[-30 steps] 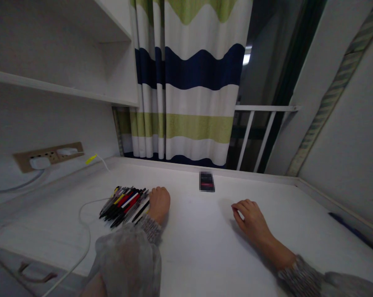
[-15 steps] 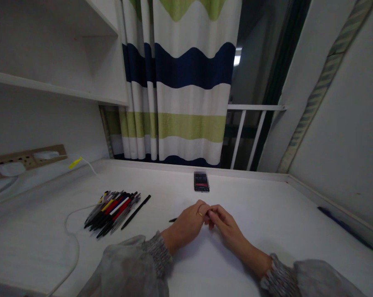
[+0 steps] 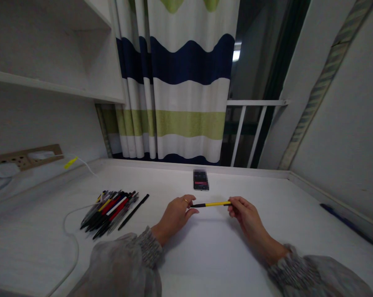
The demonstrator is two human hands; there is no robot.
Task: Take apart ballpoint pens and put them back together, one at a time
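Note:
A yellow pen with a black end (image 3: 217,203) is held level above the white desk, spanning the gap between my two hands. My right hand (image 3: 247,216) pinches its yellow end between thumb and fingers. Around the black end curl the fingers and thumb of my left hand (image 3: 174,215), which wears a ring; the pen's tip is partly hidden there. To the left lies a pile of pens (image 3: 110,212) in black, red, yellow, white and grey. One black pen (image 3: 133,212) rests just right of that pile.
A phone (image 3: 200,180) with a blurred screen lies toward the back of the desk (image 3: 161,280). At the right edge is a dark blue pen (image 3: 350,226). A white cable (image 3: 76,247) curves along the left, below a power strip (image 3: 25,159) on the wall.
My hands were together, hiding most of a pen whose dark tip poked out on the left. They have moved apart, and the yellow pen now shows between them.

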